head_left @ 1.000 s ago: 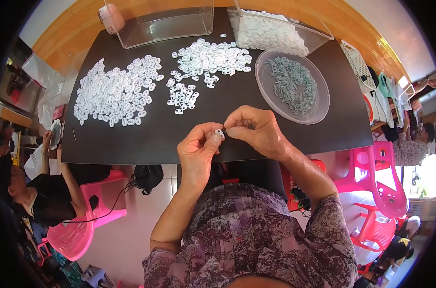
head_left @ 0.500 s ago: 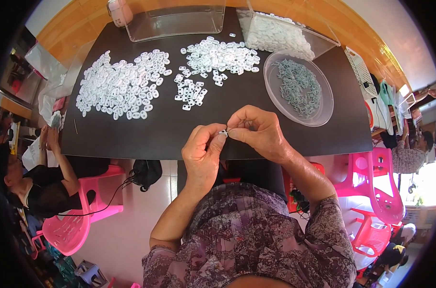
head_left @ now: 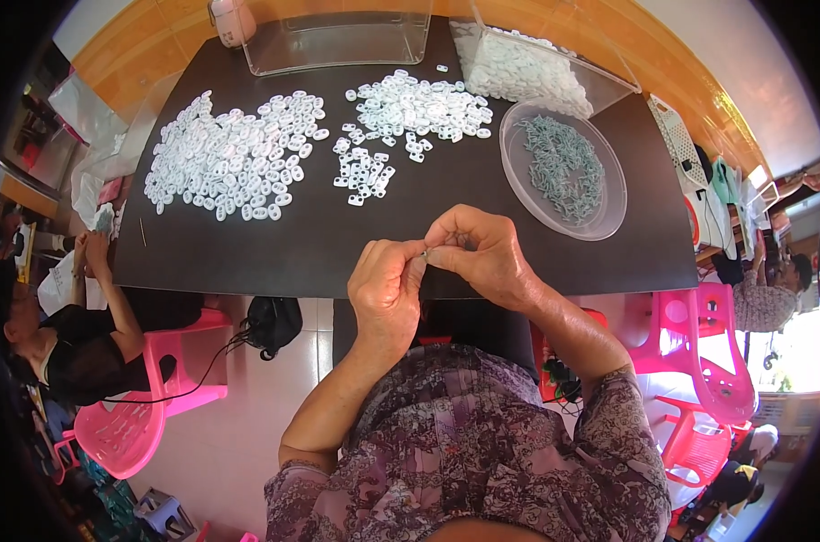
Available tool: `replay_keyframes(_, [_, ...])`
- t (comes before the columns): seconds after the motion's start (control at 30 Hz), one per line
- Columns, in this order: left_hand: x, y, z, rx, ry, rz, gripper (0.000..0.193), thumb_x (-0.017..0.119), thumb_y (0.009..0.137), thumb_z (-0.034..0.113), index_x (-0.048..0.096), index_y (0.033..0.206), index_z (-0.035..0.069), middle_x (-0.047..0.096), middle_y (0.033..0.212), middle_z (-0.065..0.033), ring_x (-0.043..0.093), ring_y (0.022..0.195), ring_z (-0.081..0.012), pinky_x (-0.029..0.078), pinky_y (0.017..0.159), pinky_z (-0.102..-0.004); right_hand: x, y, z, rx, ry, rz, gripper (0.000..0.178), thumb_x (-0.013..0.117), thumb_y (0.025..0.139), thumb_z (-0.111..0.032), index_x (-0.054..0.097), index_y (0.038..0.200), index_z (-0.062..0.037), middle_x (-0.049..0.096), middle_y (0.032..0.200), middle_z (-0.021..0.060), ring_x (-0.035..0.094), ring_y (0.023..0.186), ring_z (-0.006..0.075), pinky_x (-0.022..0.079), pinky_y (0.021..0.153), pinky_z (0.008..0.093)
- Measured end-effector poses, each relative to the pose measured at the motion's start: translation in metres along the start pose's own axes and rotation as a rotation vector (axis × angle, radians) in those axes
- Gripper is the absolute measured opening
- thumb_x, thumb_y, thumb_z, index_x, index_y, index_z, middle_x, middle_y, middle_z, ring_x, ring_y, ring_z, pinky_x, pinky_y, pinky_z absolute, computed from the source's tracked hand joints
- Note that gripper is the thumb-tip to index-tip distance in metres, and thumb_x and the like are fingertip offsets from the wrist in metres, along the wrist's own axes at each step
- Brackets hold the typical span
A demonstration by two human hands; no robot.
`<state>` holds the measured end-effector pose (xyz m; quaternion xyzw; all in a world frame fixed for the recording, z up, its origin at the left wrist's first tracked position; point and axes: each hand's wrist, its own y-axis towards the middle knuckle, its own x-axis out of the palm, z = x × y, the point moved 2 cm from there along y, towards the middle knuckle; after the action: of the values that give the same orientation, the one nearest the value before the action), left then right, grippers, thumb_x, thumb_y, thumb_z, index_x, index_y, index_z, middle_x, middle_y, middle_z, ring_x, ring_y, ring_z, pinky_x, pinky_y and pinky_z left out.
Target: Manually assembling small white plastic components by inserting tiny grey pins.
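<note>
My left hand [head_left: 383,294] and my right hand [head_left: 487,257] meet fingertip to fingertip over the table's front edge. Thumb and forefinger of the left are pinched on a small white plastic piece, now almost wholly covered by the fingers. The right is pinched too, against the same spot; what it grips is hidden. Beyond the hands lie a small cluster of white plastic pieces [head_left: 365,175] with square holes, a larger white heap [head_left: 421,107] behind it, and a wide heap of oval two-holed white pieces [head_left: 234,158] to the left.
A round clear dish [head_left: 612,215] holds many thin grey-green pieces [head_left: 559,163] at right. Behind it, a clear box holds white pieces [head_left: 527,72]. Another clear box [head_left: 338,69] stands at the back. A thin stick [head_left: 143,232] lies far left. A person [head_left: 76,348] sits beyond the table's left edge.
My fingertips have closed in, and my left hand has turned slightly, so the white piece that showed between them is now mostly covered. The heaps stay put; the view has shifted slightly.
</note>
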<state>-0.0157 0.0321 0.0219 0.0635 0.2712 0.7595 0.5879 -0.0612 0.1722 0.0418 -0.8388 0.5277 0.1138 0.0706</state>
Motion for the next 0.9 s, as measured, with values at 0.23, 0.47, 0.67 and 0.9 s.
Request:
replay_keyframes(0.23, [-0.005,0.000,-0.006,-0.128,-0.094,-0.021,0.013,0.064,0.084,0.004,0.063,0.094,-0.004,0.053,0.078,-0.0024,0.048,0.068,-0.0088,0.040,0.062,-0.0205,0.008,0.003,-0.002,-0.051,0.123,0.064,0.007,0.061,0.079,0.001,0.059,0.085,0.0004,0.055,0.072,-0.0025,0.049,0.067,0.0019,0.041,0.059,0.0193])
replay_keyframes(0.47, [-0.006,0.000,-0.006,-0.098,-0.082,-0.010,0.013,0.064,0.084,0.004,0.063,0.095,-0.004,0.052,0.077,-0.0022,0.048,0.068,-0.0085,0.040,0.062,-0.0199,0.009,0.004,0.001,-0.072,0.020,0.099,0.008,0.062,0.079,0.000,0.059,0.087,0.0002,0.053,0.070,-0.0027,0.046,0.065,0.0023,0.040,0.057,0.0201])
replay_keyframes(0.67, [-0.005,0.001,-0.005,-0.068,-0.037,0.006,0.012,0.064,0.082,-0.001,0.063,0.093,-0.004,0.053,0.076,-0.0029,0.048,0.067,-0.0086,0.041,0.061,-0.0203,0.011,0.005,-0.001,-0.105,-0.052,0.119,0.007,0.061,0.077,0.002,0.060,0.084,0.0004,0.052,0.071,-0.0009,0.045,0.062,0.0038,0.040,0.055,0.0208])
replay_keyframes(0.9, [-0.002,-0.003,-0.016,-0.115,-0.067,0.012,0.010,0.064,0.082,-0.001,0.063,0.092,-0.005,0.052,0.075,-0.0014,0.047,0.065,-0.0070,0.040,0.059,-0.0194,0.015,0.008,0.006,-0.117,-0.051,0.152,0.009,0.061,0.075,0.002,0.060,0.084,0.0008,0.054,0.072,0.0035,0.048,0.061,0.0067,0.041,0.055,0.0232])
